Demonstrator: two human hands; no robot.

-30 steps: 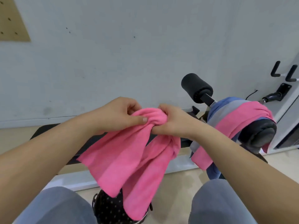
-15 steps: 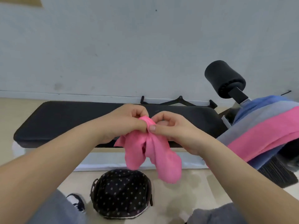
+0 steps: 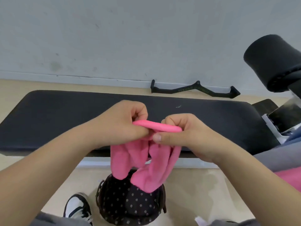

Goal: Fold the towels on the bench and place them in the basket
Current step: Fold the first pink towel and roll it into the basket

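Pink towel point(image 3: 146, 162): top edge partly buried in grips of left hand point(image 3: 123, 126) and right hand point(image 3: 184, 134). Lower folds hide 12 o'clock rim of basket point(image 3: 117, 214). Bench point(image 3: 65, 115): left end cut off at 9 o'clock, front edge partly behind forearms. Foam roller point(image 3: 270, 61) cut off at 2 o'clock. Towel pile point(image 3: 290, 178) at 4 o'clock mostly behind right forearm, cut by edge. Sneaker point(image 3: 76, 207) at 7 o'clock half under trouser leg. Lettering on cable handle point(image 3: 192, 88) too small to read.
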